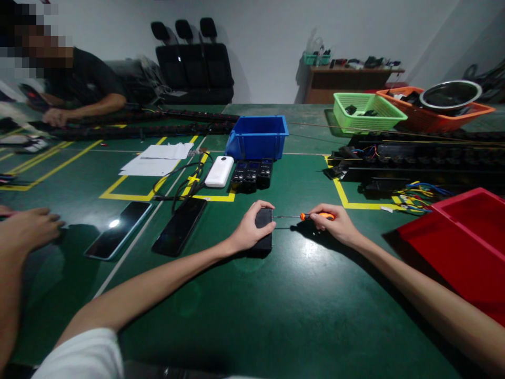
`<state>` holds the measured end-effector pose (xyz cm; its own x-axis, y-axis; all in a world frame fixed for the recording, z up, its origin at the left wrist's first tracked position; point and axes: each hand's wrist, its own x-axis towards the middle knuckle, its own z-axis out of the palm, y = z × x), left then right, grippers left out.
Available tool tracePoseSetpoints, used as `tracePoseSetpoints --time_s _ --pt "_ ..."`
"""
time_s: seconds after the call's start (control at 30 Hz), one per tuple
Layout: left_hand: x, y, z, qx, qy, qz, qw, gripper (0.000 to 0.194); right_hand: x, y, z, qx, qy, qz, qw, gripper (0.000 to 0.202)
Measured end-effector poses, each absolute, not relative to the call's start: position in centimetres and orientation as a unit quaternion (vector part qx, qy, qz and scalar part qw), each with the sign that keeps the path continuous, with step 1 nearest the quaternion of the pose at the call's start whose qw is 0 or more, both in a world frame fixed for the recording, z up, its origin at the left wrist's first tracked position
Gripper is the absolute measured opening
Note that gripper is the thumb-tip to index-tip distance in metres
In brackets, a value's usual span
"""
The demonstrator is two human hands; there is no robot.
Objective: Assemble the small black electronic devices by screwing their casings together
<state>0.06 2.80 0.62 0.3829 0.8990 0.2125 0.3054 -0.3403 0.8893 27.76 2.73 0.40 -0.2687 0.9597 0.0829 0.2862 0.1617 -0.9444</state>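
My left hand [252, 230] is closed around a small black box [265, 239] on the green table, thumb over its top and fingers on the far side. In my right hand [335, 225] is a screwdriver [317, 216] with an orange and black handle, pinched between thumb and fingers. Its thin shaft points left, and the tip meets or nearly meets the box's right side; contact is too small to tell. Beyond my left hand, several black devices [251, 175] with small screens stand side by side, next to a white power bank [220, 172].
Two phones [118, 230] lie left of my forearm, near black cables and papers [155, 159]. A blue bin [260, 138] stands ahead, a red bin [465, 247] at right. Wire bundles [418, 197] lie behind it. A co-worker's hand [31, 229] rests at left; another person sits beyond.
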Motion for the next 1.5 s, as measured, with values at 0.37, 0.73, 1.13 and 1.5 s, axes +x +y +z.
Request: tracePoseSetpoints --time_s 0.37,0.73,1.13,1.5 --pt "0.07 2.78 0.61 0.726 0.413 0.375 0.402 0.034 28.01 2.95 0.05 -0.445 -0.68 0.421 0.404 0.027" --pt "0.02 2.83 0.45 0.731 0.413 0.371 0.397 0.034 27.46 2.51 0.66 -0.465 -0.661 0.452 0.378 0.03" --pt "0.07 2.73 0.77 0.733 0.413 0.374 0.391 0.034 27.24 2.44 0.7 -0.47 -0.669 0.452 0.358 0.03" --pt "-0.04 2.67 0.84 0.735 0.415 0.373 0.385 0.033 27.5 2.64 0.49 -0.456 -0.694 0.416 0.371 0.031"
